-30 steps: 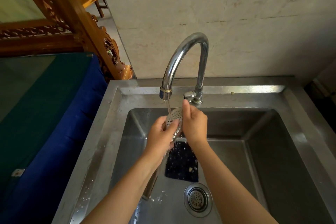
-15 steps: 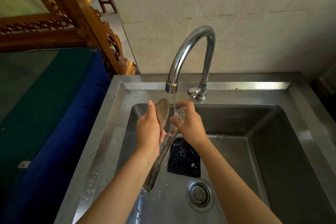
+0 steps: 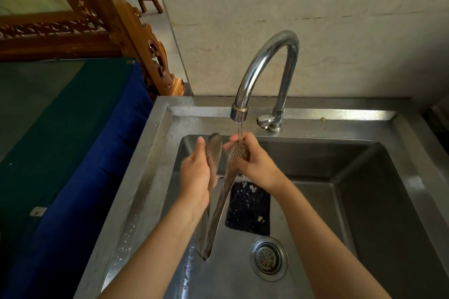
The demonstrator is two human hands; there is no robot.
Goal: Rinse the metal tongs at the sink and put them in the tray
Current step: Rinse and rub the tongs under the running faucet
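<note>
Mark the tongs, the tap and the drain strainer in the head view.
tongs (image 3: 223,198), head view, on the arm below the perforated head.
tap (image 3: 254,73), head view, on the rising curve of the spout.
drain strainer (image 3: 268,258), head view, on its perforated centre.

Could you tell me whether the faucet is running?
On: a stream falls from the faucet onto the perforated head of the tongs.

A stainless steel sink (image 3: 155,177) stands against the pale wall, and its flat rim is beaded with droplets along the left side. A curved chrome faucet (image 3: 279,56) rises from the back ledge, with a small pale speck (image 3: 323,118) lying on the ledge to its right. On the basin floor lies a dark rectangular patch (image 3: 250,209) flecked with pale bits. Just in front of it sits the round drain strainer (image 3: 269,258).
</note>
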